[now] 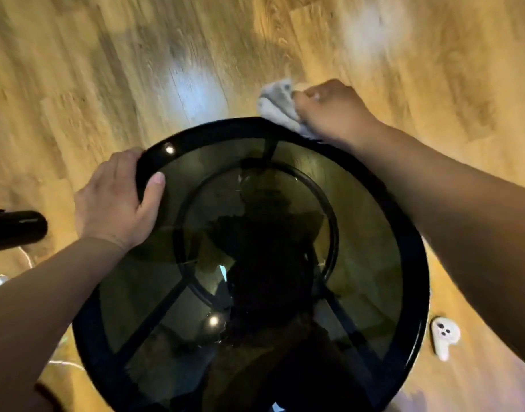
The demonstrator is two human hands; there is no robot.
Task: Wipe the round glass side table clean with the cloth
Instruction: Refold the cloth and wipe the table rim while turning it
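At table [410, 254] rim: left hand [112, 203] clamped on edge, right hand [332, 111] clutching cloth [276, 105].

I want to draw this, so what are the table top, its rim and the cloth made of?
The table top looks like dark tinted glass: you can see the frame beneath it, and it mirrors lights. The rim seems glossy black metal or plastic; bright glints show, but I can't tell which. The cloth in the right hand looks like soft pale grey fabric, bunched and wrinkled.

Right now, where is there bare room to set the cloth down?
The glass top is bare between the left hand gripping the near-left rim and the right hand pressing the cloth on the far rim. Floor right holds a white controller.
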